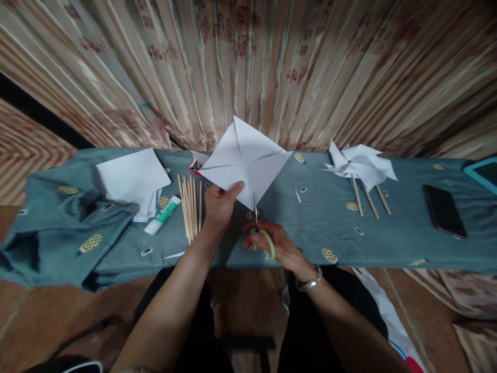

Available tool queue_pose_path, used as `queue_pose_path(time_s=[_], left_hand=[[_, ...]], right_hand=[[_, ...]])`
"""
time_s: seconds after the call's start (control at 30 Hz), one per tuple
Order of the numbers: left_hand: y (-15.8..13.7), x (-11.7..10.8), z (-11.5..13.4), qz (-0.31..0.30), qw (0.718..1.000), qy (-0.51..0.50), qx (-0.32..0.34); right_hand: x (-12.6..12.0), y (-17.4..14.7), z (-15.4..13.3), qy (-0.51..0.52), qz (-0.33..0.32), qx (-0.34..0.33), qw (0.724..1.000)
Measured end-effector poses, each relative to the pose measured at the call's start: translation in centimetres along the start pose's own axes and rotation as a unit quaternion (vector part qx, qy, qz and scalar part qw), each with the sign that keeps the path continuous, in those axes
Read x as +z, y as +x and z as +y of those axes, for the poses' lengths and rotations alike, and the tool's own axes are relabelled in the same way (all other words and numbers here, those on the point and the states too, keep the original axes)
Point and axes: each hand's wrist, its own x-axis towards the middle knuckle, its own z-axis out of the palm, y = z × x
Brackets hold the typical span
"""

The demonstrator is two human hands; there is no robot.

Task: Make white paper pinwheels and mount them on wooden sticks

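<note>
My left hand (220, 203) grips a white square of paper (256, 160) near its lower corner, thumb lying on top. Slits or creases run from the paper's corners toward its middle. Green-handled scissors (267, 244) are in my right hand (276, 241), fingers through the loops. Their blades meet the paper at its lowest corner, pointing away from me. The paper is held above the cloth. Left of my left hand lie several wooden sticks (190, 207) and a green-and-white glue stick (163, 215).
White paper sheets (134, 176) lie at the left on the green cloth (310, 228). White paper pinwheels (361, 160) on wooden sticks rest at the right, near a dark phone (443, 210) and a blue-edged tablet (483, 173). A patterned curtain (264, 67) hangs behind.
</note>
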Motion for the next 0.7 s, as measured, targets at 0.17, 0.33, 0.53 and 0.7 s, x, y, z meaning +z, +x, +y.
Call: queue_pose_path(time_s=[0.17,0.33,0.53,0.7], left_hand=[[-0.02,-0.09,-0.45,-0.027,0.999,-0.013,0.015],[0.00,-0.19,-0.62,-0.034,0.999,-0.005,0.013],[-0.05,-0.23,-0.59,-0.031,0.999,-0.010,0.012],[-0.25,-0.07,-0.33,-0.036,0.999,-0.003,0.008]], right_hand=[[0.09,0.02,0.04,-0.004,0.010,-0.003,1.000],[0.22,0.05,-0.18,0.007,0.018,0.010,1.000],[0.32,0.05,-0.28,0.021,0.024,0.007,0.999],[0.21,0.03,-0.08,0.001,0.022,-0.001,1.000]])
